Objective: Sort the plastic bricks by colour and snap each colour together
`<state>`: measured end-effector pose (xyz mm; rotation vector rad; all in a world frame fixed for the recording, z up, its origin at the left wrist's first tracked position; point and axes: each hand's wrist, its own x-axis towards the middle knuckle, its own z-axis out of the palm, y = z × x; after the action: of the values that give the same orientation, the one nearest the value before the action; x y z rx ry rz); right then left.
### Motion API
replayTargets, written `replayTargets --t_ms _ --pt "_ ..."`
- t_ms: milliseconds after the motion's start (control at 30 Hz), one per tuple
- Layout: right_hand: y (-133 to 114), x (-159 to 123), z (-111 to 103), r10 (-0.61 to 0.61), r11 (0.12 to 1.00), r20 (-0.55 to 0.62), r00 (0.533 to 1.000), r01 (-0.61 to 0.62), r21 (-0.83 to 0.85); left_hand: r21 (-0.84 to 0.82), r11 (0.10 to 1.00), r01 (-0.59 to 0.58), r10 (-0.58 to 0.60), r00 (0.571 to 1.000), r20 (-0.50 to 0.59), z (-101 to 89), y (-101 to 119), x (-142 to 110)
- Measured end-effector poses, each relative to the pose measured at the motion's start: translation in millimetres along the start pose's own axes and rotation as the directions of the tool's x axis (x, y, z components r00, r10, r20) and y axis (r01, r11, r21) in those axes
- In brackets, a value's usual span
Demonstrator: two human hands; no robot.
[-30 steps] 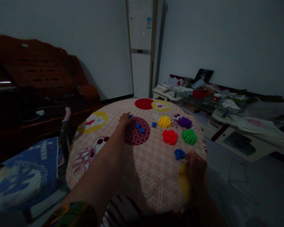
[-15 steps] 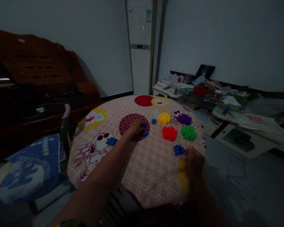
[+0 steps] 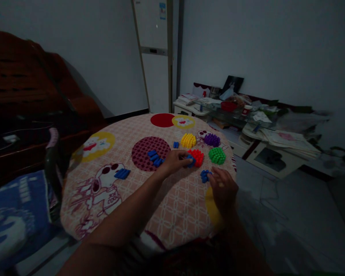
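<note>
My left hand (image 3: 174,161) reaches over the middle of the table, its fingers pinched on small blue pegs (image 3: 191,161), just in front of the red peg cluster (image 3: 197,157). At the right front, my right hand (image 3: 224,188) has its fingers curled, with the fingertips closed on a blue peg at the edge of the blue peg cluster (image 3: 205,176). More loose blue pegs (image 3: 154,157) lie on the dark dotted circle, partly behind my left hand. Another row of blue pegs (image 3: 122,174) lies at the left, and a small blue pair (image 3: 176,145) sits farther back.
Yellow (image 3: 188,140), purple (image 3: 212,140) and green (image 3: 217,155) peg clusters stand on the patterned tablecloth (image 3: 172,207). A chair with a blue cover (image 3: 17,214) is at the left. Behind, a cluttered low cabinet (image 3: 276,157) runs along the wall.
My left hand has moved right from the dotted circle towards the red cluster, carrying blue pegs. My right hand stays by the blue cluster. The view has turned somewhat to the right.
</note>
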<state>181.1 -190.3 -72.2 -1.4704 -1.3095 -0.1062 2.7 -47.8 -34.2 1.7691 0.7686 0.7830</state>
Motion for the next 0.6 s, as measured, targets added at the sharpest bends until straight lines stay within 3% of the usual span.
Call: replayTargets --t_ms 133,267,400,500,600 --pt "-21 6 7 -0.184 0.981 0.152 0.971 0.190 -0.024 -0.206 0.977 0.060 -0.045 0.996 0.075 26.3 12 -10" --pt "-21 5 12 -0.201 0.978 0.190 0.961 0.209 -0.021 -0.273 0.958 0.092 -0.054 0.988 0.146 36.1 18 -16" --pt "-8 11 0 -0.068 0.998 0.140 0.988 0.068 0.004 -0.329 0.942 0.074 -0.022 0.987 0.159 31.7 24 -17" --pt "13 19 -13 0.121 0.993 0.071 0.990 -0.121 -0.001 -0.317 0.948 0.019 -0.003 0.999 0.051 18.5 26 -13" --pt "35 25 -18 0.224 0.974 0.123 0.967 -0.219 -0.050 -0.256 0.967 0.014 -0.024 0.999 -0.036 2.0 22 -10"
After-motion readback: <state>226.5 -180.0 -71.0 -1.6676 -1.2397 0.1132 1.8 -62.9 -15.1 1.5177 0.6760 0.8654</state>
